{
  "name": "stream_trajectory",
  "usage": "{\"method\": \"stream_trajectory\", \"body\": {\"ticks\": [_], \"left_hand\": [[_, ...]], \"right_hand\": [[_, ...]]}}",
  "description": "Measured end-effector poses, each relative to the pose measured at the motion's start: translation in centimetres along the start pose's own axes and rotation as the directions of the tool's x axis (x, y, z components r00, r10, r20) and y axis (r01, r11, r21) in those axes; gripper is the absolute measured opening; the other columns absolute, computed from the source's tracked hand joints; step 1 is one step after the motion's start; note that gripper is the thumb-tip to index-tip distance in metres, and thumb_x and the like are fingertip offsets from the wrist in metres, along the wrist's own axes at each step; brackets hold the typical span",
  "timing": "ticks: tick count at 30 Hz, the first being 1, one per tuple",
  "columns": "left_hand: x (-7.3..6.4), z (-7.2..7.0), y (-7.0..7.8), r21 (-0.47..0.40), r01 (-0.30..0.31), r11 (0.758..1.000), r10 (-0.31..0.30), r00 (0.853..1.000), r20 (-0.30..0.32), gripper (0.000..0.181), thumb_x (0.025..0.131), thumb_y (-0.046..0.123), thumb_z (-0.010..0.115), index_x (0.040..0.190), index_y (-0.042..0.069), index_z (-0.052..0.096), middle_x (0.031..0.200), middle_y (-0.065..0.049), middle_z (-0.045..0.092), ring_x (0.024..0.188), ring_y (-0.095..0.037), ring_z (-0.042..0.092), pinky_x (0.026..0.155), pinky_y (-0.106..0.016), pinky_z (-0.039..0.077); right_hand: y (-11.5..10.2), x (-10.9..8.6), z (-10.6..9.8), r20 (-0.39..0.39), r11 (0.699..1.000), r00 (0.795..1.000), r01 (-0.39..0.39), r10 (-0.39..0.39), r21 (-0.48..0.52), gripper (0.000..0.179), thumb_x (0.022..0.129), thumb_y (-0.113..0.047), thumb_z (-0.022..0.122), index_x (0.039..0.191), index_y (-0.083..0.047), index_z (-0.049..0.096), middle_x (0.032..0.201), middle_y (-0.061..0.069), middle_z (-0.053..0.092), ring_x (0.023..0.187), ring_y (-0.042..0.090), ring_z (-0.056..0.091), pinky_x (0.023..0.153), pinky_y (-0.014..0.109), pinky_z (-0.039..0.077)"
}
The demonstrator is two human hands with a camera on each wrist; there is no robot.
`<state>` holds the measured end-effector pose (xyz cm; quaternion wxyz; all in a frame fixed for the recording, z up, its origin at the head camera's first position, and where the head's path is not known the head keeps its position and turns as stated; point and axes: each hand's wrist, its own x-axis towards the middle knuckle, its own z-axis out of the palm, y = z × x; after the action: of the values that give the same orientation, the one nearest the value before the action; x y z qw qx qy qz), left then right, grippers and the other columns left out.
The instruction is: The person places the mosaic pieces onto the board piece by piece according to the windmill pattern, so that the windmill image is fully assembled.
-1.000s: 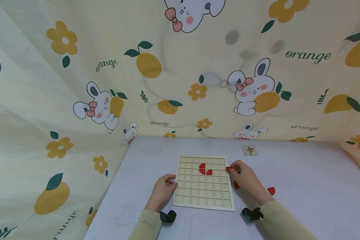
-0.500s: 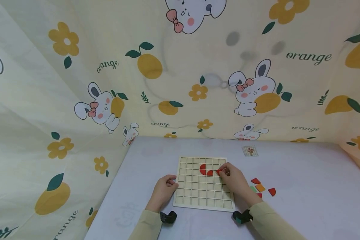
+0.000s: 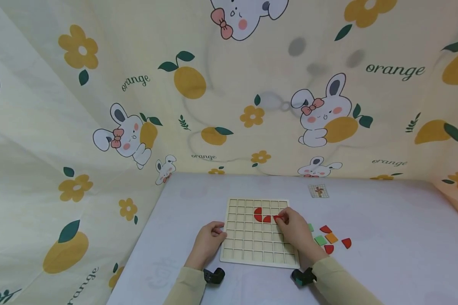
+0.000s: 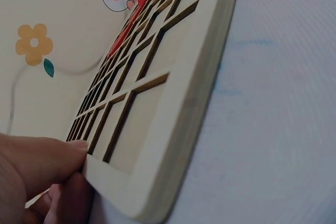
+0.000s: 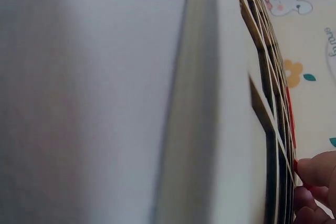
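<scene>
Board [image 3: 259, 252], pale and gridded, lies flat on a white table [image 3: 183, 203] between a person's hands. Three red pieces [image 3: 258, 218], each with one curved side, sit in squares in its far half. The left hand [image 3: 209, 240] grips the board's left edge, thumb on the rim, fingers curled beside it. The right hand [image 3: 297, 228] reaches over the right edge, pinching a fourth piece [image 3: 276, 217], also red, between thumb and finger, just right of the seated ones. From where I stand I cannot tell whether it touches the wood.

Loose pieces, red, green and orange [image 3: 331, 238], lie right of the board; beyond its far right corner lies a small card [image 3: 318, 191] with a gridded picture, its detail too fine to read.

The step in hand looks like seating the pinched piece. To do it well, I would keep the left grip firm so the board cannot slide, turn the straight sides parallel to the square's ridges, then lower it level. A light press should settle it; lifting the fingertips straight up would spare its neighbour a knock.
</scene>
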<state>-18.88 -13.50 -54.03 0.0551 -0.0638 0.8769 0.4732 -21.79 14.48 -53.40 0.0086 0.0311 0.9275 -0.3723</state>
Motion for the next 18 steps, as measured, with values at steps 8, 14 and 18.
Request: {"method": "stream_trajectory", "body": {"ticks": [8, 14, 18], "left_hand": [[0.04, 0.28, -0.02, 0.0, 0.006, 1.0, -0.006, 1.0, -0.003, 0.036, 0.091, 0.012, 0.071, 0.126, 0.006, 0.067, 0.095, -0.004, 0.061, 0.081, -0.015, 0.055, 0.065, -0.022, 0.046], [0.03, 0.26, 0.05, -0.002, 0.009, 1.0, -0.009, 1.0, 0.005, 0.036, 0.091, 0.013, 0.071, 0.126, 0.006, 0.066, 0.096, -0.004, 0.061, 0.081, -0.015, 0.055, 0.066, -0.023, 0.047], [0.02, -0.01, 0.04, 0.0, 0.004, 1.0, -0.004, 1.0, 0.001, 0.034, 0.091, 0.013, 0.071, 0.124, 0.006, 0.067, 0.096, -0.004, 0.061, 0.081, -0.015, 0.056, 0.066, -0.023, 0.047]], "right_hand": [[0.45, -0.02, 0.27, -0.001, 1.0, 1.0, 0.011, -0.011, -0.02, 0.012, 0.095, -0.02, 0.068, 0.099, -0.01, 0.063, 0.089, 0.005, 0.061, 0.08, 0.019, 0.052, 0.067, 0.029, 0.04], [0.64, -0.02, 0.27, 0.014, 1.0, 1.0, 0.009, -0.009, -0.003, 0.008, 0.096, -0.019, 0.068, 0.093, -0.012, 0.065, 0.09, 0.005, 0.062, 0.082, 0.02, 0.052, 0.07, 0.029, 0.041], [0.58, 0.07, 0.16, 0.029, 0.999, 0.999, 0.017, -0.017, 0.027, 0.008, 0.097, -0.018, 0.068, 0.093, -0.012, 0.066, 0.091, 0.005, 0.062, 0.083, 0.019, 0.052, 0.071, 0.029, 0.042]]}}
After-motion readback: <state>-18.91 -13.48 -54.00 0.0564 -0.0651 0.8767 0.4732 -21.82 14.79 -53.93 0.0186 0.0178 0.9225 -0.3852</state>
